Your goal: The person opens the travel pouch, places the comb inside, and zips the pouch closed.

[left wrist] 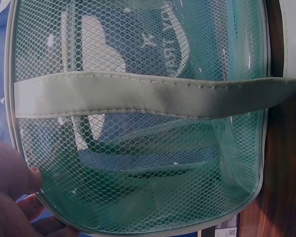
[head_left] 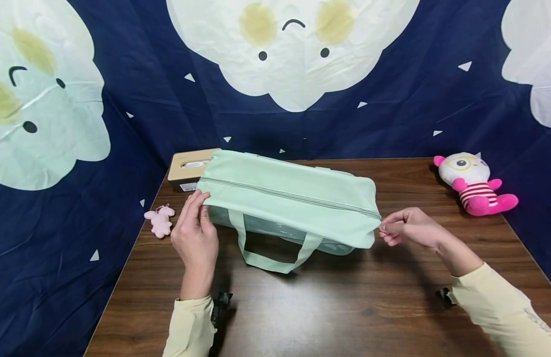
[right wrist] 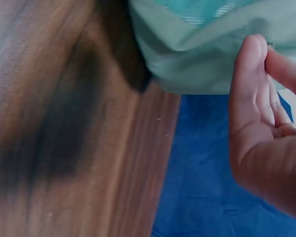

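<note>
A mint-green handbag [head_left: 288,193] with see-through mesh sides [left wrist: 152,59] stands on the table, and its top zipper [head_left: 275,191] looks closed along its length. My left hand [head_left: 196,233] grips the bag's left top corner; in the left wrist view its thumb [left wrist: 12,170] lies against the mesh side's edge. At the opposite end, my right hand [head_left: 411,227] pinches the zipper's right end between thumb and forefinger [right wrist: 284,69]. Whatever small tab is between those fingertips is mostly hidden. One carry strap [head_left: 271,263] droops toward the front.
Behind the bag's left end is a wood-topped tissue box [head_left: 190,166]. A small pink plush charm [head_left: 160,220] lies at the table's left edge, and a pink-and-white plush toy [head_left: 473,183] at the back right. The brown wooden table [head_left: 302,317] meets a dark blue cloth [head_left: 137,89].
</note>
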`<state>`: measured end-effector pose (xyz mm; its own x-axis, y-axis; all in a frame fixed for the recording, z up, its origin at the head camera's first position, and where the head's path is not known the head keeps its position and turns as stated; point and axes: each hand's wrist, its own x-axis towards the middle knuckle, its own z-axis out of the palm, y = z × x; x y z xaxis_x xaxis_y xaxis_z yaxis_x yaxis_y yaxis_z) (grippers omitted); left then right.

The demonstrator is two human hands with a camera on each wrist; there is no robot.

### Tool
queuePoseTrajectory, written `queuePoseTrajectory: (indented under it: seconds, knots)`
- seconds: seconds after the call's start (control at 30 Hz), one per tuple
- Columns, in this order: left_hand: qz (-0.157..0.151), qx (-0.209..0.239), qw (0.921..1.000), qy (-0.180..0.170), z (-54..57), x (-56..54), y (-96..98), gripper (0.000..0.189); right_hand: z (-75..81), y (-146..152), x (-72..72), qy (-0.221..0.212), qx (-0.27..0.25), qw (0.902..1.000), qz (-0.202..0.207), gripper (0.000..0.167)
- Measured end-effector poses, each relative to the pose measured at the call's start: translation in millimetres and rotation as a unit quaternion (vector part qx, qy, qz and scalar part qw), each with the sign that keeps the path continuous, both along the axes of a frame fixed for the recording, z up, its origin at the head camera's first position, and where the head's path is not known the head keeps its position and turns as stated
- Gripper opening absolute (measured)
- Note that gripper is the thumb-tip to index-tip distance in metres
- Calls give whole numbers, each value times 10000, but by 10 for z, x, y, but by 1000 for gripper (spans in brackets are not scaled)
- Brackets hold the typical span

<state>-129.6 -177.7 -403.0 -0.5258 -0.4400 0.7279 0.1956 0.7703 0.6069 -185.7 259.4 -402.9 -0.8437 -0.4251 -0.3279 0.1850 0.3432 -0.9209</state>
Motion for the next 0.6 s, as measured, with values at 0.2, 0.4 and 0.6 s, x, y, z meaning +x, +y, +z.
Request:
queuePoseTrajectory:
  seconds: [0.2,0.4,0.6]
  knots:
    - [-9,-46,10000,40,8,-4,0,18,-147,-76,18,-144,-227,9987,-441,19]
    - [30,-38,10000,30,5,-16,-16,19,-194,-99,36,-144,-283,9979,-565,20]
    - [-23,-17,10000,-20,-17,-11,-23,19,-212,-106,71,-107,-269,9976,-622,19]
